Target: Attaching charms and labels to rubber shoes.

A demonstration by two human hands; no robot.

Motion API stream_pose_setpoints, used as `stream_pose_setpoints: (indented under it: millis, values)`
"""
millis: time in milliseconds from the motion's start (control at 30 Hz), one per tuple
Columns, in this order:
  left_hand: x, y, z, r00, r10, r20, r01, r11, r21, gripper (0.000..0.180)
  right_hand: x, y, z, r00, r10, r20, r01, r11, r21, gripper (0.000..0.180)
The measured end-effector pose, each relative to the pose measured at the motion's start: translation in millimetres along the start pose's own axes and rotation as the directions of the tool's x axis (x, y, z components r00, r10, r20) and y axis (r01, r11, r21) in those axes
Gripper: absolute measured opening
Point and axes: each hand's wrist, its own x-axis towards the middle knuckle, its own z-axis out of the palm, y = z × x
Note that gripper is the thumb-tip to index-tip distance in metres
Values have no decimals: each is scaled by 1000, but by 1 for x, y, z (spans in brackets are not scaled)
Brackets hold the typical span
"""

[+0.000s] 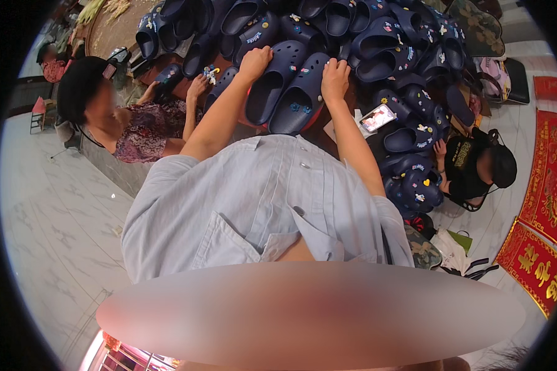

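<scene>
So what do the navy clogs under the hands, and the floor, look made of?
Dark navy perforated clogs, touched by the left hand and right hand: probably moulded foam or rubber, matte, one-piece with punched holes. Pale veined floor: glossy, likely polished marble or marble-look tile, showing small light reflections.

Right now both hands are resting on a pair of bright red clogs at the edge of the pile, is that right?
Not quite: the clogs are dark navy blue, not red. The head view shows the left hand and the right hand each resting on one of the pair of clogs at the pile's edge.
</scene>
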Motion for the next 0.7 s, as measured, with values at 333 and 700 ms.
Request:
stream_pose_setpoints:
  millis: [333,700]
  values:
    - [-11,10,-8,976,-157,-151,160,987,12,28,-3,-3,-4,1000,-10,-29,9,1000,-10,15]
    - [-50,8,-56,940,-225,-256,71,863,-501,19,-27,-45,-72,862,-500,-81,499,810,308,27]
